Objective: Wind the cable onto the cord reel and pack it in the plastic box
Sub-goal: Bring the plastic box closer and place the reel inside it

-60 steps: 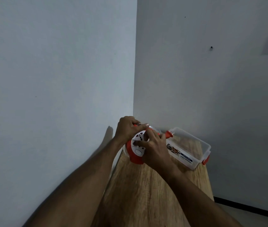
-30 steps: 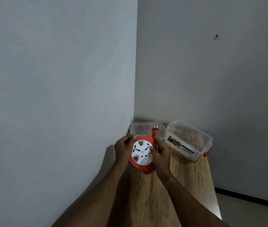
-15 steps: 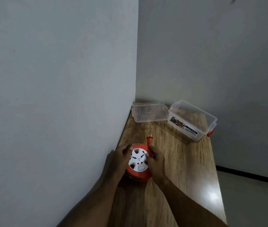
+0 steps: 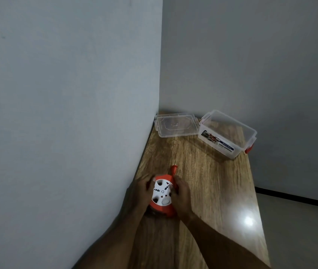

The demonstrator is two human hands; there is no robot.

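An orange cord reel (image 4: pixel 162 197) with a white socket face stands low over the wooden table (image 4: pixel 208 191), close to the left wall. My left hand (image 4: pixel 141 193) grips its left side and my right hand (image 4: pixel 181 197) grips its right side. The orange plug (image 4: pixel 174 169) sticks out past the reel's far edge. A clear plastic box (image 4: pixel 227 133) with orange latches stands open at the table's far right. Its clear lid (image 4: pixel 175 125) lies flat beside it in the far corner.
Grey walls close in on the left and at the back. The table's right edge drops to a light floor (image 4: pixel 300 230) with a dark skirting line. Bare wood lies between the reel and the box.
The reel and both hands have come down and toward me, away from the box. The view has tilted down, so the box and lid now show whole.
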